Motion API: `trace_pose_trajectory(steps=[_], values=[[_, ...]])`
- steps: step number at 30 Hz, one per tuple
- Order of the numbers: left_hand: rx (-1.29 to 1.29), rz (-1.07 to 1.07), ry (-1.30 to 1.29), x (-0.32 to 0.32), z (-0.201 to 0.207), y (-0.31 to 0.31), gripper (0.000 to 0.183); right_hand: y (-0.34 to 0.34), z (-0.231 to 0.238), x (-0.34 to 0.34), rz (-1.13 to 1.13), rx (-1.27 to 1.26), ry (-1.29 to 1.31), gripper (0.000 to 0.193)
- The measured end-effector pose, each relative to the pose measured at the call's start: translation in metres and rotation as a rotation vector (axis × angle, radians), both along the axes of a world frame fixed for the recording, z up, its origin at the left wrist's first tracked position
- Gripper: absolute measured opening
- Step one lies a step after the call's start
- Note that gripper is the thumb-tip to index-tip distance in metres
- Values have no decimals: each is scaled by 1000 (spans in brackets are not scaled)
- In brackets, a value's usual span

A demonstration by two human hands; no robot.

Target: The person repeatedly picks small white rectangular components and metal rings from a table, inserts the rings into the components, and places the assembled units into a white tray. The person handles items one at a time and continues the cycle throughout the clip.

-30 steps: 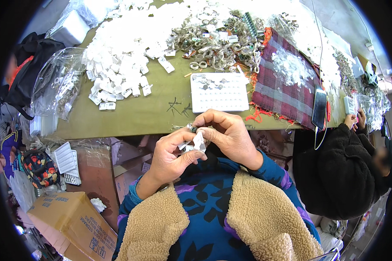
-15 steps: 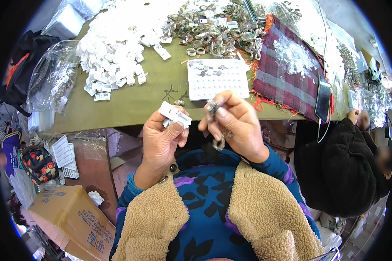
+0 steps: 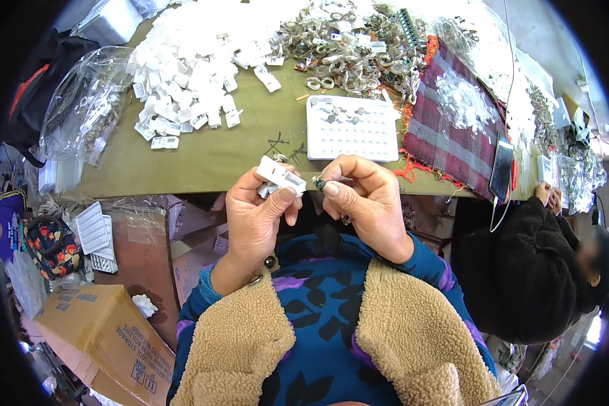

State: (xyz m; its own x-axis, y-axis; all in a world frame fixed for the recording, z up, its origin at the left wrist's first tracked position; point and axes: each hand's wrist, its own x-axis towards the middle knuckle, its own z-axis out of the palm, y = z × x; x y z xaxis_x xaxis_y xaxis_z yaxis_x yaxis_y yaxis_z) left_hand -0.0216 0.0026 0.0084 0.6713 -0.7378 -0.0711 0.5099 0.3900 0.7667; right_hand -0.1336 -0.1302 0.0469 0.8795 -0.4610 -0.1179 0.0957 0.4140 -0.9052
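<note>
My left hand [image 3: 252, 213] is closed around a few white plastic casings [image 3: 281, 177], held up over the table's near edge. Just right of them, my right hand [image 3: 369, 201] pinches a small dark green part [image 3: 319, 183] between thumb and fingertips. That part nearly meets the casings; whether they touch I cannot tell. Most of what lies inside the right hand's curled fingers is hidden. Beyond both hands is a white tray [image 3: 352, 143] with rows of small dimples and several round metal discs along its far side.
White casings [image 3: 189, 88] are heaped at the far left of the green table [image 3: 210, 162]. Coiled wires [image 3: 352, 51] pile up at the back. A plaid cloth [image 3: 446, 149] bears clear plastic pieces beside a phone [image 3: 501, 169]. Another person [image 3: 528, 264] sits at the right; a cardboard box [image 3: 105, 338] stands lower left.
My right hand has turned and come closer to the left, bringing the small dark part up beside the casings. The loop dangling below it no longer shows plainly. The view has shifted slightly.
</note>
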Motion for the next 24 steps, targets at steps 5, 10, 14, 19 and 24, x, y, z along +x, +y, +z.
trace_pose_trajectory(steps=[5, 10, 14, 19, 24], values=[[-31, -56, 7, 0, -5, -3, 29, 2, 9, 5, 37, -32, 14, 8], [11, -106, 75, 2, -7, 0, 29, -2, 7, 9, 30, -236, 103, 8], [33, -131, 98, 4, -9, -1, 28, -5, 2, 12, 38, -278, 150, 8], [-43, -163, 219, 5, -14, -4, 26, -10, 4, 8, 88, -46, 234, 9], [-57, -205, 225, 6, -17, -4, 28, -8, 3, 8, 42, -301, 207, 10]])
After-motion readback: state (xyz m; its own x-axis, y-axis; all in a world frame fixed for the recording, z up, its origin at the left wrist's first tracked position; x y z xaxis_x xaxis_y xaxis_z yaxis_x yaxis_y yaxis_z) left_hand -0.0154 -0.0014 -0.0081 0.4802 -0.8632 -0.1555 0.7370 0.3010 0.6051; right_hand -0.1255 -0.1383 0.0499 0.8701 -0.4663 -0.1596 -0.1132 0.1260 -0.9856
